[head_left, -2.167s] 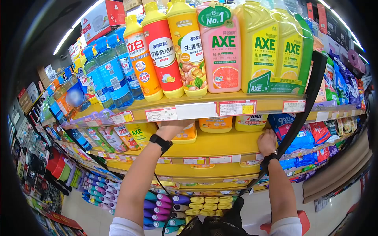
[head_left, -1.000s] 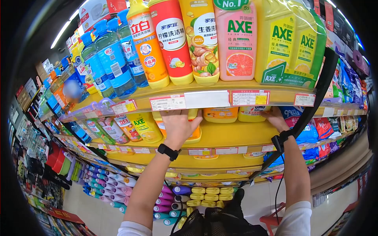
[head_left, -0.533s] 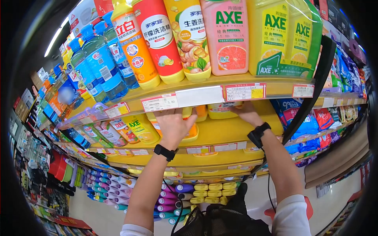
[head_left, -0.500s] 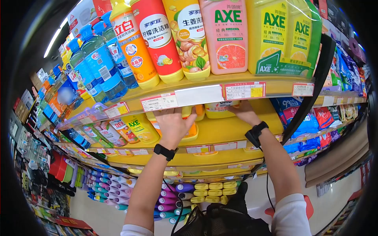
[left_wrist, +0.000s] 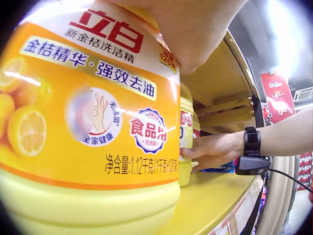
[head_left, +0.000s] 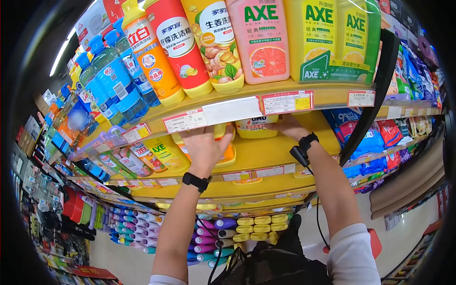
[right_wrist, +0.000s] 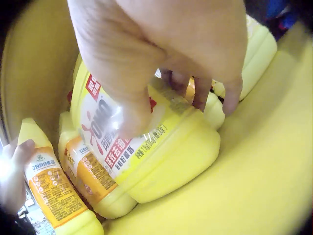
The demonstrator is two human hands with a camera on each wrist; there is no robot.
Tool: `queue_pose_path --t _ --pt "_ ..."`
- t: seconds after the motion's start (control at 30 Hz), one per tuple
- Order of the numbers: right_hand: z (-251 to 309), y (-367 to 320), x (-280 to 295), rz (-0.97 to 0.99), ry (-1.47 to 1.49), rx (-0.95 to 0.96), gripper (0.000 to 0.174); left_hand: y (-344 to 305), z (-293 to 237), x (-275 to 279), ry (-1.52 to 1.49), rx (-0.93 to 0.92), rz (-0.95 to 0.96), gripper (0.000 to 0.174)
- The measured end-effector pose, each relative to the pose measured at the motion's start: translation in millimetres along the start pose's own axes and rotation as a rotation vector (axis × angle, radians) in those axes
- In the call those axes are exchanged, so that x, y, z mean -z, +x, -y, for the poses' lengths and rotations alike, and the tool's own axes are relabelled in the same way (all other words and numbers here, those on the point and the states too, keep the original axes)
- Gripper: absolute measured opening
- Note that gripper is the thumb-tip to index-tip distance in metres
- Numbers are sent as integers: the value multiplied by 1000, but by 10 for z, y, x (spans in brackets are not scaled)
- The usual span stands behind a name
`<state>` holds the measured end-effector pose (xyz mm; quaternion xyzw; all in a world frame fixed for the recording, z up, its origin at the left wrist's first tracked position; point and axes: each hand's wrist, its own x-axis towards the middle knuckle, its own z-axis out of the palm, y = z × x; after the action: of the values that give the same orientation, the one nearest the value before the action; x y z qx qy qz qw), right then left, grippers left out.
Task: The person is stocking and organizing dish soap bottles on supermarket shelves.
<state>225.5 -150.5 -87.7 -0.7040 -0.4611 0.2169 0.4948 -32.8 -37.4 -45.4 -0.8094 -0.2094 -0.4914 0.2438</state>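
Under the upper shelf, my left hand (head_left: 204, 146) holds the upper part of a yellow dish soap bottle with an orange label (left_wrist: 93, 112). Its fingertips are hidden by the shelf edge in the head view. My right hand (head_left: 290, 127) grips a yellow OMO dish soap bottle (right_wrist: 161, 152), thumb on the front label and fingers round the far side. The OMO bottle leans in the right wrist view. Between these two bottles stands another orange-labelled bottle (right_wrist: 93, 176), right beside the OMO one. Both hands are over the yellow second shelf (head_left: 285, 154).
Large dish soap bottles, among them a pink AXE bottle (head_left: 261, 42), line the upper shelf (head_left: 327, 88) just above my hands. A black shelf post (head_left: 373, 104) rises at right, with blue bags (head_left: 354, 135) past it. A yellow AXE bottle (head_left: 166, 152) stands left.
My right hand has come from the right end of the shelf, taken hold of the OMO bottle and shifted it left. My left hand has stayed by its bottle.
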Motion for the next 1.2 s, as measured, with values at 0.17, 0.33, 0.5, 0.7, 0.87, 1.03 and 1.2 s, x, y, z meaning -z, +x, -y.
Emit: queue_pose_path --t 0.17,0.33,0.5,0.7,0.87,1.03,1.2 --pt "-32 7 118 49 15 -33 79 44 -40 76 -32 24 -9 55" --pt "-344 -33 31 -62 -167 93 81 46 -105 74 -26 34 30 56" --pt "-374 -429 -95 -222 -330 226 81 110 -376 24 -53 42 54 58" --pt "-113 -922 -75 -59 -154 262 84 243 -976 -104 -96 28 111 59" --pt "-144 -1133 114 -103 -152 241 92 418 -1583 -242 -247 1 156 61" --pt "-411 -1305 370 -277 -103 246 88 549 -2208 -449 -420 -7 298 60" --pt "-640 -1258 502 -383 295 282 78 691 -2674 -529 -468 -45 207 61"
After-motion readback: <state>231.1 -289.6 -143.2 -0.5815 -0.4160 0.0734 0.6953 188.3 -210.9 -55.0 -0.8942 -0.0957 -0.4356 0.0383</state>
